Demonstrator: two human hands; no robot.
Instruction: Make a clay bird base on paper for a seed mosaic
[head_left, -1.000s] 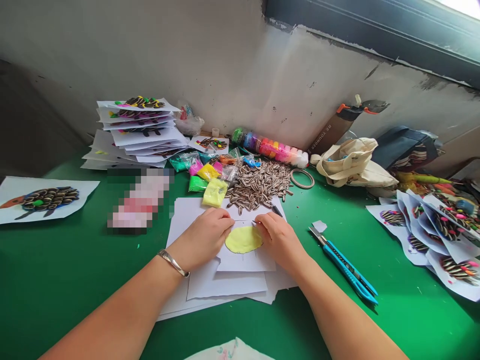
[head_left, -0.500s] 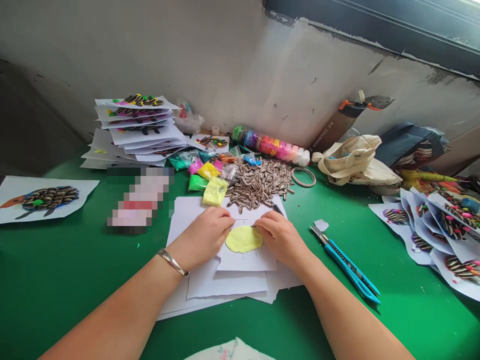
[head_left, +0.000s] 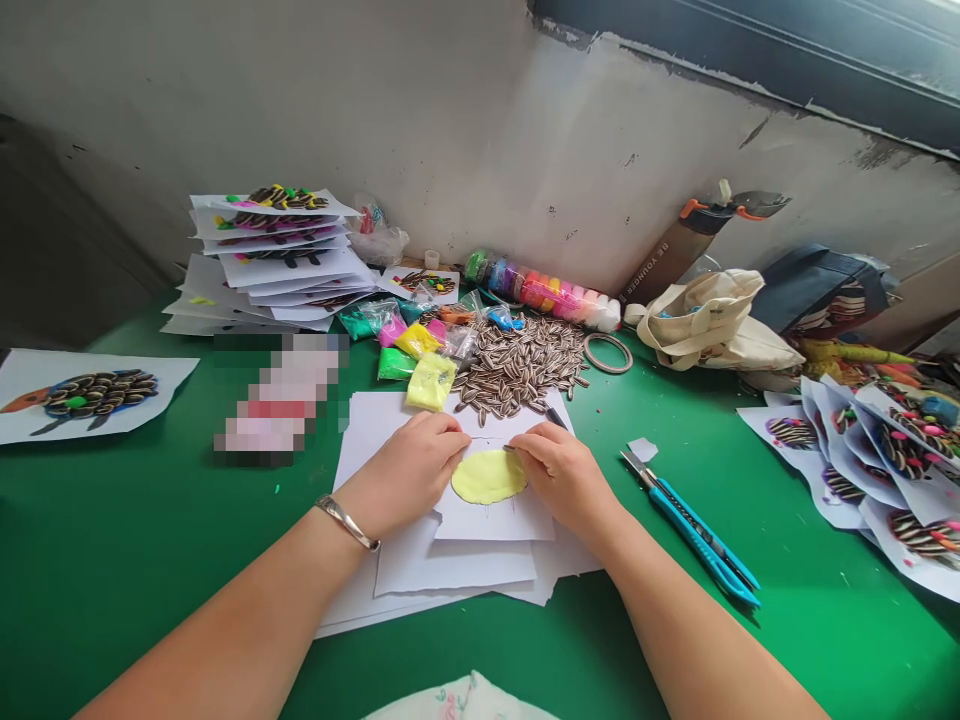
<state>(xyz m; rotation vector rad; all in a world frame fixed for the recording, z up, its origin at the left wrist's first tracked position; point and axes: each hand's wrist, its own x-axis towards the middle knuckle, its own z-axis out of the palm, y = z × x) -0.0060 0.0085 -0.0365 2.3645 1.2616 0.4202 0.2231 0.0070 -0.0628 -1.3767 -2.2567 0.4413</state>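
A small white sheet of paper (head_left: 457,525) lies on a stack of larger sheets, with a flat yellow clay oval (head_left: 489,478) inside a drawn outline. Thin pencil strokes run below the oval. My left hand (head_left: 421,462) is closed, thumb and fingers pinched on the paper at the oval's upper left. At its upper right, my right hand (head_left: 561,472) is closed in a pinch against the clay edge. A small dark sliver shows at the right fingertips, too small to name. Behind the hands lies a heap of sunflower seeds (head_left: 517,365) beside a yellow clay packet (head_left: 430,382).
A blue utility knife (head_left: 701,540) lies on the green table (head_left: 817,600) at right. Beyond the seeds are a tape roll (head_left: 608,354) and a tube of coloured clay (head_left: 547,290). Stacked seed pictures (head_left: 285,260) stand back left; more seed pictures (head_left: 847,470) lie right.
Almost nothing differs. Both hands keep their pinch at the same spots by the yellow oval, and the view has shifted very slightly.
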